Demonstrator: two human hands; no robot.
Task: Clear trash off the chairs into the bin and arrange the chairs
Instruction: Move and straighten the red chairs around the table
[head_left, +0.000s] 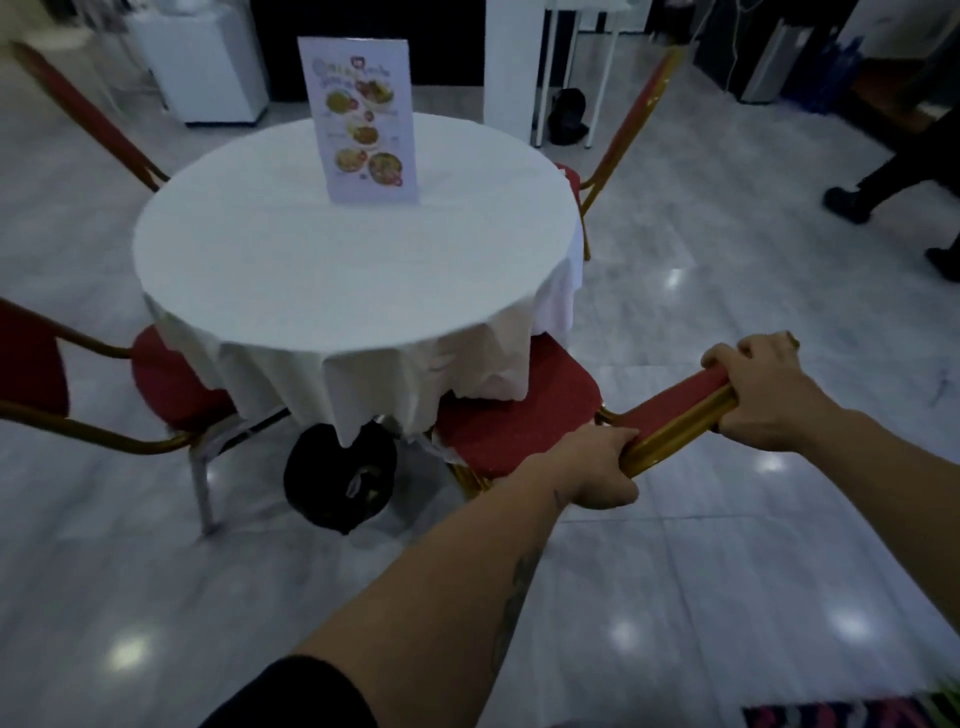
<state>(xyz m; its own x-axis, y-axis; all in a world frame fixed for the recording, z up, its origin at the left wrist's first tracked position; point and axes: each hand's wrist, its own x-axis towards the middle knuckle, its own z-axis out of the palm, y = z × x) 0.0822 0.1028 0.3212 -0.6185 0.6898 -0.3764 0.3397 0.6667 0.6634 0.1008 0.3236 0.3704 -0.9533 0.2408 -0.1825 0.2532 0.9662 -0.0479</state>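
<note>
A red-cushioned chair with a gold frame (519, 410) stands at the near right side of the round table, its seat partly under the white cloth. My left hand (597, 467) grips the left end of its backrest top rail. My right hand (763, 395) grips the right end of the same rail. A black bin bag (337, 478) sits on the floor under the table's near edge. A second red chair (171, 384) is tucked in at the left. Two more red chair backs (636, 119) (88, 114) stand at the far side.
The round table (353, 249) carries an upright menu card (363, 119). A person's dark legs and shoes (893, 176) are at the right edge. A white cabinet (202, 62) and a white pillar (511, 67) stand at the back. A patterned rug corner (852, 714) lies bottom right.
</note>
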